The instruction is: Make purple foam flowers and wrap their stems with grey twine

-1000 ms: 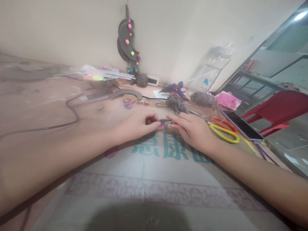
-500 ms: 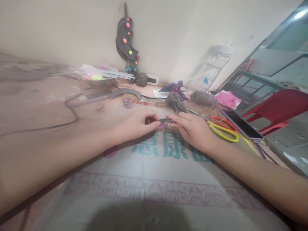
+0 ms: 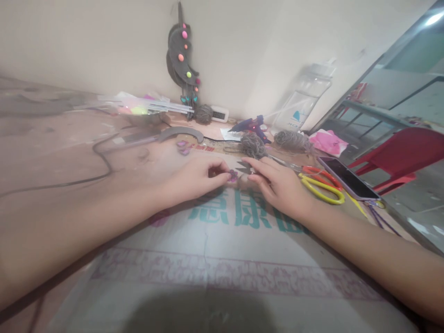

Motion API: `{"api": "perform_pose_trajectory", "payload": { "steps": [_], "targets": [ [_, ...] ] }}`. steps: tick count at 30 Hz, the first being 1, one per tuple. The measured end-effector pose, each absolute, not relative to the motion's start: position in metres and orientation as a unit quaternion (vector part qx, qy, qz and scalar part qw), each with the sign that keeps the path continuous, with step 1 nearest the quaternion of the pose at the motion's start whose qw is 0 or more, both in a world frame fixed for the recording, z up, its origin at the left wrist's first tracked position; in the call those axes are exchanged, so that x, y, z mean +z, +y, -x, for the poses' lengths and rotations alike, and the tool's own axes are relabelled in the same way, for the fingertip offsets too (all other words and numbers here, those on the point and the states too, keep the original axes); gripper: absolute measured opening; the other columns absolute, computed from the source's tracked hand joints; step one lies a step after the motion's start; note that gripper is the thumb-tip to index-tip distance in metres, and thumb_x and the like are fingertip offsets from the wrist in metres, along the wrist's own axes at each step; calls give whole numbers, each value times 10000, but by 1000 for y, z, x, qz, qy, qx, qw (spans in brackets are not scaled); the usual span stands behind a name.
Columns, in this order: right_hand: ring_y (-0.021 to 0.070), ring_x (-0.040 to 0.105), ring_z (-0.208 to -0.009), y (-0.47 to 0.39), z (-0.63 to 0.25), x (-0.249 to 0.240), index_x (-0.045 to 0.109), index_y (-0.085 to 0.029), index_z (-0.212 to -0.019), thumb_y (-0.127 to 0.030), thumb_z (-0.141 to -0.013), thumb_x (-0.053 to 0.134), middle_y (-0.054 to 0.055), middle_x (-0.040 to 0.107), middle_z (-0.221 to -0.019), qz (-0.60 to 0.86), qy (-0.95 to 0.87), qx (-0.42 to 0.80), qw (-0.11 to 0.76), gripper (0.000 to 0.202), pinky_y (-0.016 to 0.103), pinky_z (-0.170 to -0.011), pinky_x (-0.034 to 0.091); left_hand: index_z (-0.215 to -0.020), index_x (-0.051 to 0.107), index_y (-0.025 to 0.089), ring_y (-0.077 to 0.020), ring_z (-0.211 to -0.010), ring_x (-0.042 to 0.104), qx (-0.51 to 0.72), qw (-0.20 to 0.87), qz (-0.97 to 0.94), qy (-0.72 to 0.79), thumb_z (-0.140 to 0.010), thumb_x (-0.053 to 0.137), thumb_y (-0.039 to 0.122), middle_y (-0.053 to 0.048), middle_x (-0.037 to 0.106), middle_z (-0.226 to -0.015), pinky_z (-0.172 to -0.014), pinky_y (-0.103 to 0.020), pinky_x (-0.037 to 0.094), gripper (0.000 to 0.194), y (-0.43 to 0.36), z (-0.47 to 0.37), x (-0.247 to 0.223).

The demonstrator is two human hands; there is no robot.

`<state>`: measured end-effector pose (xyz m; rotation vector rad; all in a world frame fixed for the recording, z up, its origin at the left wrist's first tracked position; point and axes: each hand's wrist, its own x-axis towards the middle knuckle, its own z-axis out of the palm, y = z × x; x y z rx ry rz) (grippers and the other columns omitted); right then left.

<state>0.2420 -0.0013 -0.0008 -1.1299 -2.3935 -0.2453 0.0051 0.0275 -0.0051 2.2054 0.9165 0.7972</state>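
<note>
My left hand [image 3: 203, 177] pinches a small purple piece [image 3: 232, 175] between thumb and fingertips, near the middle of the view. Just right of it, my right hand [image 3: 277, 182] is closed on a small metal tool with pointed blades [image 3: 244, 167], which look like scissor tips. The blades stand apart and point left, close above the purple piece. The tool's handles are hidden by my right fingers. Beneath both hands lies a pale printed sheet [image 3: 166, 277] with green characters.
Behind my hands are grey yarn [image 3: 252, 144], a blue glue gun [image 3: 250, 128] and a grey arc [image 3: 182, 133]. Yellow-handled scissors [image 3: 322, 190] and a phone [image 3: 348, 178] lie right. A bottle [image 3: 301, 99] stands at the wall; a decorated crescent [image 3: 180, 55] hangs there.
The tool's blades have opened and shifted slightly up and away from the purple piece, which now shows more. My left hand has hardly moved.
</note>
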Motion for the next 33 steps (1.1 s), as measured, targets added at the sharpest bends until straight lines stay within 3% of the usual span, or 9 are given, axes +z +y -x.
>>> {"api": "perform_pose_trajectory", "payload": {
  "steps": [5, 10, 14, 25, 33],
  "targets": [
    [240, 647, -943, 8, -243, -5, 594, -134, -1342, -305, -1030, 391, 126, 683, -1064, 465, -848, -55, 248, 409, 380, -829, 515, -805, 665, 171, -160, -787, 608, 304, 299, -836, 345, -904, 533, 315, -21, 700, -827, -704, -270, 452, 219, 28, -5, -6],
    [255, 637, -957, 18, -245, -10, 572, -142, -1366, -252, -988, 474, 134, 664, -1088, 480, -850, -51, 210, 405, 432, -860, 523, -840, 693, 167, -157, -774, 609, 299, 297, -840, 342, -913, 542, 309, -24, 708, -823, -709, -274, 456, 220, 29, -4, -7],
    [255, 624, -1054, 8, -240, -3, 680, -172, -1173, -267, -970, 539, 127, 674, -1128, 443, -851, -28, 280, 265, 438, -942, 493, -822, 684, 172, -152, -758, 608, 309, 298, -838, 338, -906, 562, 320, -17, 706, -814, -699, -270, 458, 210, 30, -5, -7],
    [178, 655, -818, -7, -227, 4, 714, -204, -899, -264, -978, 521, 41, 741, -870, 420, -852, 62, 307, 216, 314, -745, 491, -863, 703, 200, -154, -785, 624, 316, 277, -850, 318, -908, 560, 338, -4, 705, -821, -746, -274, 479, 203, 28, -4, -8],
    [165, 631, -781, -5, -224, -1, 671, -204, -853, -272, -967, 541, 26, 698, -804, 388, -860, 89, 319, 186, 302, -716, 480, -871, 688, 204, -148, -793, 625, 306, 276, -858, 306, -915, 559, 329, 2, 704, -842, -747, -266, 469, 185, 26, -5, -9]
  ]
}}
